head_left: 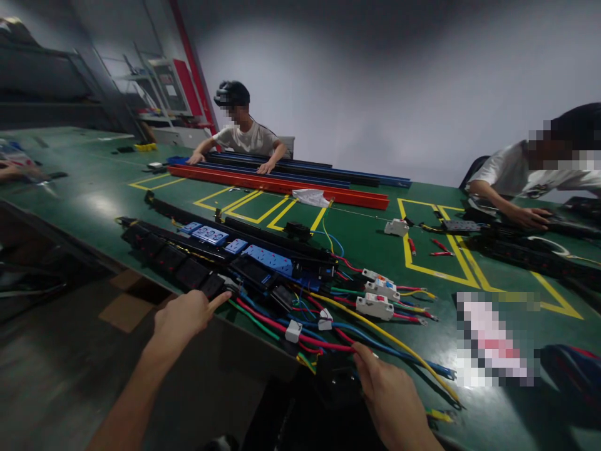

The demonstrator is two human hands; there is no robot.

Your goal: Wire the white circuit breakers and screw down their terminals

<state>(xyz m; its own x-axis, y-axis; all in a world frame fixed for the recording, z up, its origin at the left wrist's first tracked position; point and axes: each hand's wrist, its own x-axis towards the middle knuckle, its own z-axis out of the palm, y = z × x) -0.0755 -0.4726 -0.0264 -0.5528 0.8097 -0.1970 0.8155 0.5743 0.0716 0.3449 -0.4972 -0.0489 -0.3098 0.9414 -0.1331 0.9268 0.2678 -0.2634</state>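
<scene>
My left hand (185, 319) is closed at the near edge of a black socket strip (176, 260). One finger reaches to where the cables leave the strip; what its curled fingers grip is hidden. My right hand (387, 391) is closed on a red cable (319, 342), pinching it between thumb and fingers. A white block (293, 331) sits on the cables between my hands. Behind lies a strip with blue sockets (267, 258). Blue cable (375, 344) and yellow cable (399, 341) run to the right, past several white circuit breakers (374, 307).
Long orange channels (282, 185) lie across the green table (357, 232), with a co-worker's hands (267, 166) behind them. Another co-worker's hand (528, 217) is on black parts at the right. Red-handled pieces (440, 246) lie inside yellow tape markings.
</scene>
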